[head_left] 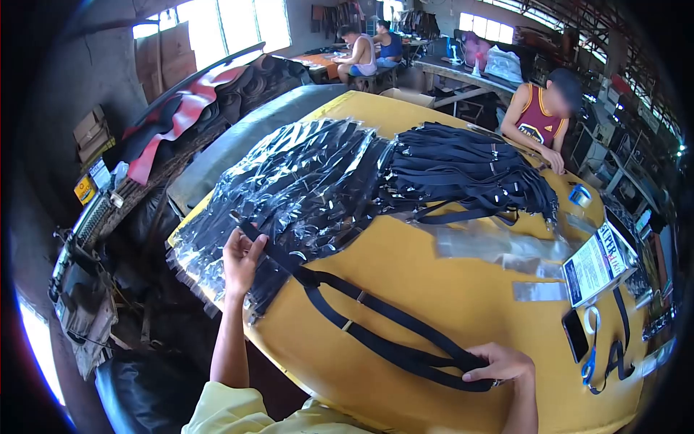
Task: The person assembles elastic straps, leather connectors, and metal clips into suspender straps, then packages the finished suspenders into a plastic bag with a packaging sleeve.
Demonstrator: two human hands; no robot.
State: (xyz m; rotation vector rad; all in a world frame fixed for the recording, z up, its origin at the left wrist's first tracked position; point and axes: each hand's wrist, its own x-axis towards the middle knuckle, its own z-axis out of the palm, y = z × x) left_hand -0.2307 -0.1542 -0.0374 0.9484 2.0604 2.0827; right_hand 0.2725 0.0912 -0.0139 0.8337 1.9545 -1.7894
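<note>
A pair of black suspenders point(390, 309) with metal adjusters stretches between my two hands, low over the yellow tabletop point(434, 271). My left hand point(243, 257) pinches one end of it at the table's left side. At the near right, my right hand point(502, 363) is closed around the other end, where the straps come together. Beyond my left hand lies a broad heap of black straps in clear plastic sleeves point(303, 181). A pile of unwrapped black suspenders point(463, 170) with shiny clips lies beside that heap, farther back.
On the right are clear plastic sleeves point(506, 249), a white printed box point(596, 266), a phone point(575, 335), blue-handled scissors point(589, 365) and a loose black strap point(620, 347). A co-worker in a maroon jersey point(542, 119) leans at the far right edge. Two people sit in the background.
</note>
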